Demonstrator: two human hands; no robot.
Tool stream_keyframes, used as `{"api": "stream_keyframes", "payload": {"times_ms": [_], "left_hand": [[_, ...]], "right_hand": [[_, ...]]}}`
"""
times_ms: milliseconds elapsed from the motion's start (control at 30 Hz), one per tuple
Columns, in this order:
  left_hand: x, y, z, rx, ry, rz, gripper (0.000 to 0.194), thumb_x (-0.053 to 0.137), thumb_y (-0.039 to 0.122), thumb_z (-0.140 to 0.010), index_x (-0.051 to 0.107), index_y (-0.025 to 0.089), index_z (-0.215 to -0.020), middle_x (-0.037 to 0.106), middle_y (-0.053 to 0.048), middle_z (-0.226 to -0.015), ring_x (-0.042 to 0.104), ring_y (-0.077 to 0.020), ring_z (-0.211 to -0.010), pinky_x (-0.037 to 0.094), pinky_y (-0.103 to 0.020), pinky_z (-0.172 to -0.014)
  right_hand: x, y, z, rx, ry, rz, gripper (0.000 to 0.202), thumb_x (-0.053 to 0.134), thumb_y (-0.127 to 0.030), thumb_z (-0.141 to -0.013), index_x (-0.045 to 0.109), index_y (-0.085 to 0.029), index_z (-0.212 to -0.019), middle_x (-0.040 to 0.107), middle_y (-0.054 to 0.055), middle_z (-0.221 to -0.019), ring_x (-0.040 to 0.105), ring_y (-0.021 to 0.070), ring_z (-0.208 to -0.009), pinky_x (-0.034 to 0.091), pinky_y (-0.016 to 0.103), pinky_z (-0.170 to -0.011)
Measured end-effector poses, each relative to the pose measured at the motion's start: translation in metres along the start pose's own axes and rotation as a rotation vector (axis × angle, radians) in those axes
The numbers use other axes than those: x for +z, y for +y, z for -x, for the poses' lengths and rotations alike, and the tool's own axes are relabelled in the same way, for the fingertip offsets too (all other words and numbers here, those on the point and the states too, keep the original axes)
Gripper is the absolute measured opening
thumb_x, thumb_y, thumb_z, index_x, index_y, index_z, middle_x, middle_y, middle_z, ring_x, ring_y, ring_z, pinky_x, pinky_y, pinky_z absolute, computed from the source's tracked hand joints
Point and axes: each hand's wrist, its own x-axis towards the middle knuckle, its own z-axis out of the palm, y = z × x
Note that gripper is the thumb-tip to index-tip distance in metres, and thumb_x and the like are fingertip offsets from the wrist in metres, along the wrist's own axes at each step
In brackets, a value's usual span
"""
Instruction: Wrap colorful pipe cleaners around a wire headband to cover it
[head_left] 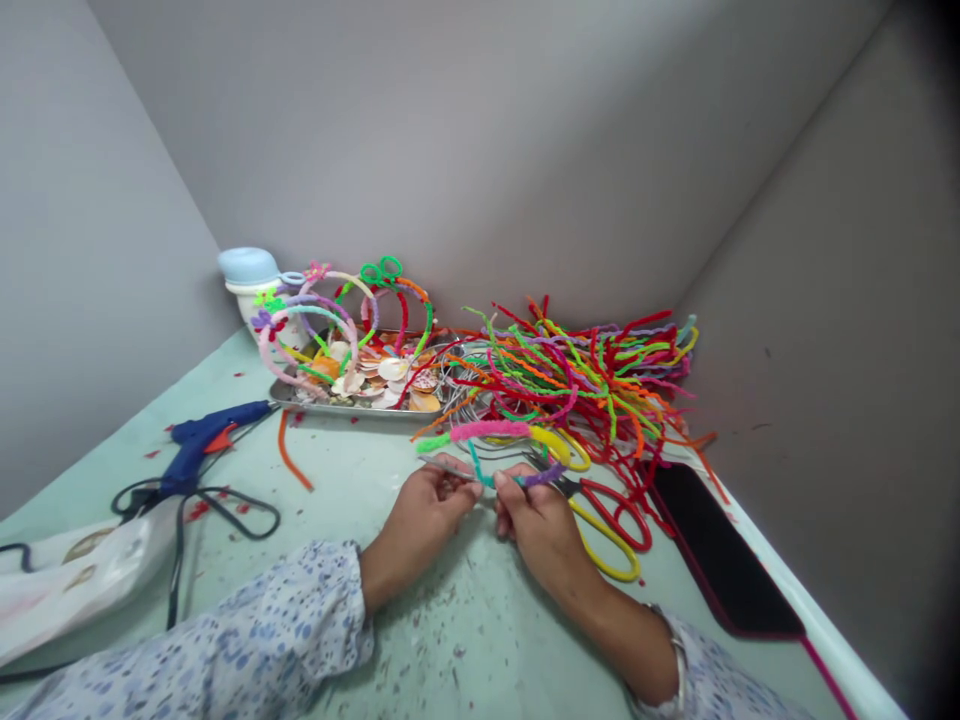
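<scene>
A headband wrapped in green, pink, yellow, purple and teal fuzzy stems (491,430) is held just above the table at the centre. My right hand (536,515) pinches its teal and purple end. Close beside it, my left hand (431,505) has its fingers closed at the teal stem and the headband's bare grey end; fingers hide the exact grip. Scissors with red handles (619,515) and a yellow-handled pair (611,545) lie right beside my right hand, partly covered by it.
Behind stand a tray of shells (360,408), finished headbands (330,310), a white cup (259,305) and a heap of coloured fuzzy stems (592,375). A blue glue gun (199,440) with its cord and a plastic bag (90,570) lie left; a phone (720,550) lies right.
</scene>
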Motion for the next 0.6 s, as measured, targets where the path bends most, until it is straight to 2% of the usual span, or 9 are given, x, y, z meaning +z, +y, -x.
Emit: {"api": "stream_keyframes", "payload": {"times_ms": [167, 267, 367, 600], "left_hand": [[-0.003, -0.005, -0.001, -0.042, 0.034, -0.068, 0.022, 0.058, 0.035, -0.077, 0.053, 0.017, -0.067, 0.04, 0.007, -0.043, 0.034, -0.0069, -0.038, 0.023, -0.02, -0.039], [-0.005, -0.01, -0.004, -0.019, 0.048, 0.031, 0.017, 0.06, 0.033, -0.074, 0.054, 0.018, -0.069, 0.043, 0.007, -0.044, 0.035, -0.0067, -0.037, 0.024, -0.019, -0.038], [-0.006, -0.015, -0.009, -0.024, 0.044, 0.108, 0.015, 0.06, 0.031, -0.07, 0.053, 0.018, -0.068, 0.041, 0.009, -0.042, 0.033, -0.0061, -0.035, 0.024, -0.018, -0.036], [-0.008, -0.015, -0.009, 0.026, 0.069, 0.019, 0.009, 0.055, 0.024, -0.069, 0.051, 0.017, -0.063, 0.041, 0.007, -0.046, 0.035, -0.0059, -0.038, 0.024, -0.019, -0.039]], "right_hand": [[0.0, -0.004, 0.004, 0.035, -0.02, 0.001, 0.036, 0.047, -0.044, -0.088, 0.056, -0.018, -0.065, 0.053, -0.002, -0.049, 0.053, 0.0139, -0.049, 0.041, 0.024, -0.053], [-0.002, -0.005, 0.006, -0.034, -0.054, -0.075, 0.028, 0.05, -0.043, -0.087, 0.062, -0.017, -0.087, 0.057, -0.002, -0.058, 0.054, 0.0139, -0.053, 0.041, 0.023, -0.051], [-0.003, -0.005, 0.008, -0.104, -0.094, -0.146, 0.029, 0.053, -0.04, -0.085, 0.059, -0.019, -0.104, 0.063, 0.002, -0.078, 0.058, 0.014, -0.063, 0.044, 0.023, -0.055], [-0.003, -0.007, 0.012, -0.176, -0.109, 0.035, 0.016, 0.054, -0.031, -0.085, 0.061, -0.02, -0.093, 0.064, 0.001, -0.076, 0.056, 0.0141, -0.064, 0.042, 0.022, -0.054]]}}
